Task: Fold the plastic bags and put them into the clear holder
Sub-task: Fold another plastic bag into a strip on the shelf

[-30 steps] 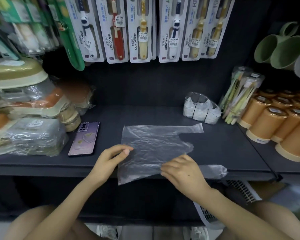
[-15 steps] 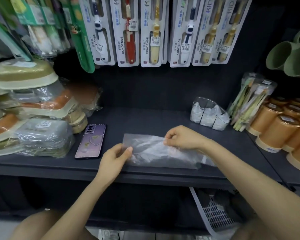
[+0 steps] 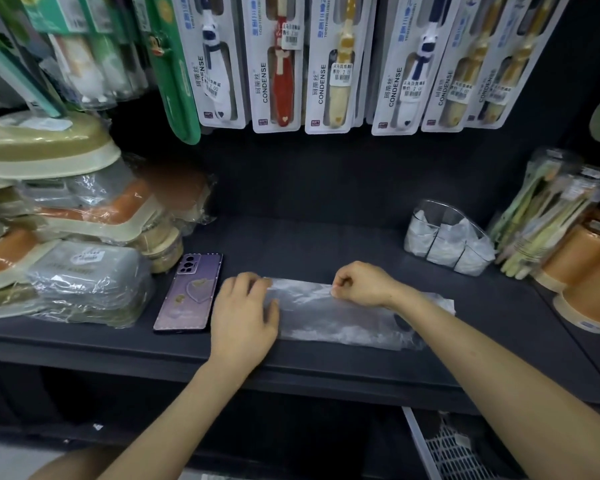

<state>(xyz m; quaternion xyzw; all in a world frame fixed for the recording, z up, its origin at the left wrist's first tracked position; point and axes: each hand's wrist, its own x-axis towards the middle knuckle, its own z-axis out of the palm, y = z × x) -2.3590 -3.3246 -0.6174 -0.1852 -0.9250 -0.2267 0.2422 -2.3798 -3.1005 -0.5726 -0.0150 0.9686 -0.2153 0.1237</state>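
The plastic bag [image 3: 343, 317] lies on the dark shelf [image 3: 309, 244] as a long, narrow band, running from under the left hand [image 3: 245, 317] to beyond the right forearm. Its near edge sits close to the shelf's front lip. The left hand rests flat on the bag's left end, fingers fairly straight and pressing down. The right hand [image 3: 361, 284] is curled, thumb and fingertips pinching the bag's far edge near its middle. The clear holder [image 3: 442, 211] stands well apart at the right rear, its three compartments already showing white folded bags.

The step looks like a lengthwise fold being creased. The film is thin and slick, so the layers will probably spring open or slide over each other if either hand lifts before the crease sets. A skewed band would make a lumpy packet. The right end, partly hidden beneath the forearm, could be dragged out of line when that arm moves. Being so near the lip, the bag could slip off the shelf. A purple phone [image 3: 189, 292] lies just beside the left hand and could be nudged. The holder looks fairly full, so a bulky fold may not seat.
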